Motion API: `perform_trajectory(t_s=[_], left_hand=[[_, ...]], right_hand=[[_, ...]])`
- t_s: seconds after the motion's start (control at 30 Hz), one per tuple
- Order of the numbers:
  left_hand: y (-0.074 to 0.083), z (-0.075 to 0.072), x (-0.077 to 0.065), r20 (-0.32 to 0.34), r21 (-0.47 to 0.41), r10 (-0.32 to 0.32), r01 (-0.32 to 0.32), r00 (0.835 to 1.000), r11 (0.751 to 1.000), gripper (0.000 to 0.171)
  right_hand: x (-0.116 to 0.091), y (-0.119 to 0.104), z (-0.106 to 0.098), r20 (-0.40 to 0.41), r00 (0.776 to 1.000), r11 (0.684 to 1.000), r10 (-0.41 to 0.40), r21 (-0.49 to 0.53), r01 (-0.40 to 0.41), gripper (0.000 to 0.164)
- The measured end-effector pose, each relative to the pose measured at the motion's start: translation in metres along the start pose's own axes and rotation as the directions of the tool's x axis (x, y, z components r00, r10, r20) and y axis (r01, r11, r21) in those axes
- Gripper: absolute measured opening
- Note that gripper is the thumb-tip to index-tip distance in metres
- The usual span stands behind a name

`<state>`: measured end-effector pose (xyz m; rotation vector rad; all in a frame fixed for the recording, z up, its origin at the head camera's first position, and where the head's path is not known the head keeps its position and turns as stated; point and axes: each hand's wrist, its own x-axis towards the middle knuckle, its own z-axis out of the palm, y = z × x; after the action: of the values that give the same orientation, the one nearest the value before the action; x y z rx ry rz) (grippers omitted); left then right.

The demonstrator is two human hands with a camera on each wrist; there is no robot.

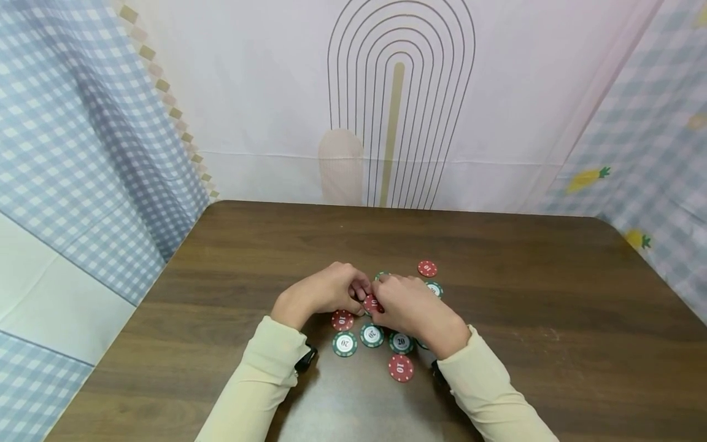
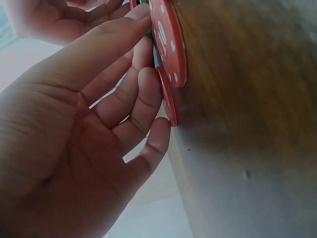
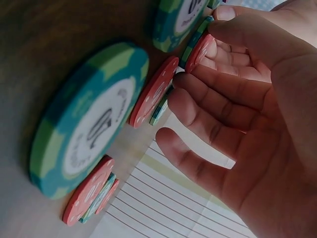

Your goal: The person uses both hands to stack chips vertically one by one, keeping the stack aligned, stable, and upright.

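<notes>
My left hand [image 1: 331,290] and right hand [image 1: 411,307] meet over a cluster of poker chips on the table. Between their fingertips is a red chip [image 1: 372,302] marked 10, with a green chip's edge under it. In the right wrist view, the right thumb and forefinger pinch a red chip [image 3: 199,49] lying against a green one [image 3: 194,40]. The left thumb presses at the edge of a green chip [image 2: 144,25], its forefinger mostly hidden behind. The left hand's other fingers curl loosely beside a red chip [image 2: 167,96] on the table.
Nearer me lie green chips marked 20 [image 1: 345,344] and a red chip [image 1: 401,368]. Beyond the right hand are another red chip [image 1: 427,268] and a partly covered green chip [image 1: 435,289]. The brown wooden table [image 1: 525,288] meets a white patterned cloth [image 1: 265,123] behind.
</notes>
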<state>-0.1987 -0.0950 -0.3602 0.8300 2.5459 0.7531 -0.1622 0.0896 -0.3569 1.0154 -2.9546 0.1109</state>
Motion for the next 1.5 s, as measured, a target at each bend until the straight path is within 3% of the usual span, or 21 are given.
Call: perform_trajectory(t_s=[0.43,0.6,1.03,1.33,1.5], left_hand=[[0.005,-0.001,0.001,0.008,0.033,-0.001,0.001,1.0,0.999,0.024],[0.008,-0.001,0.001,0.018,0.097,-0.001,-0.001,1.0,0.995,0.029],[0.012,-0.002,0.004,0.026,0.135,0.053,-0.056,0.998,0.989,0.031],[0.012,0.001,-0.001,0.015,0.124,0.042,-0.043,0.999,0.991,0.031],[0.011,0.004,-0.002,0.009,0.104,0.051,-0.052,0.999,0.993,0.028]], right_hand=[[-0.003,0.003,-0.004,0.028,0.999,0.999,0.032,0.039,-0.033,0.026],[-0.006,0.007,-0.018,0.043,0.997,0.996,0.063,0.053,-0.065,0.017],[-0.017,0.019,-0.053,-0.013,0.994,0.993,0.107,0.05,-0.106,0.029],[-0.029,0.041,-0.066,0.129,0.962,0.959,0.241,0.12,-0.257,0.039],[-0.032,0.051,-0.063,0.14,0.955,0.955,0.26,0.108,-0.275,0.034]])
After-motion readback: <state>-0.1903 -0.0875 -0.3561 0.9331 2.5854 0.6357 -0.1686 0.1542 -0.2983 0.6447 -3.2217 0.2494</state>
